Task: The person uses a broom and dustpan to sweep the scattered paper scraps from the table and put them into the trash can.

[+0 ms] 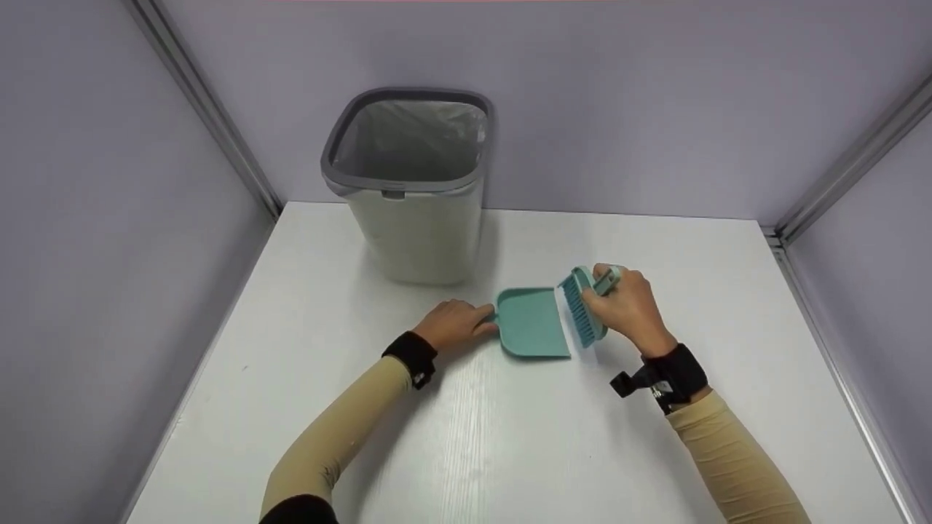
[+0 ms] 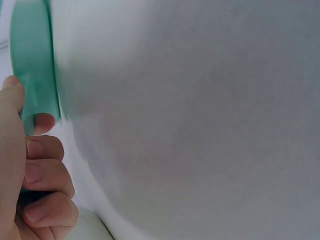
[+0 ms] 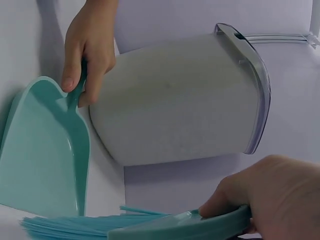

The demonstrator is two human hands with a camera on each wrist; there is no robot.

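A teal dustpan (image 1: 530, 322) lies flat on the white table (image 1: 510, 437); my left hand (image 1: 455, 325) grips its short handle, fingers curled round it (image 2: 35, 165) (image 3: 82, 55). My right hand (image 1: 626, 306) holds a teal hand brush (image 1: 582, 306) by its handle, bristles down at the dustpan's right lip. The bristles (image 3: 75, 225) lie just at the pan's open edge (image 3: 45, 165). Nothing shows inside the pan.
A grey waste bin (image 1: 415, 189) with a clear liner stands at the back of the table, just behind the dustpan (image 3: 180, 100). Purple booth walls close in the left, back and right sides, with metal corner rails (image 1: 837, 182).
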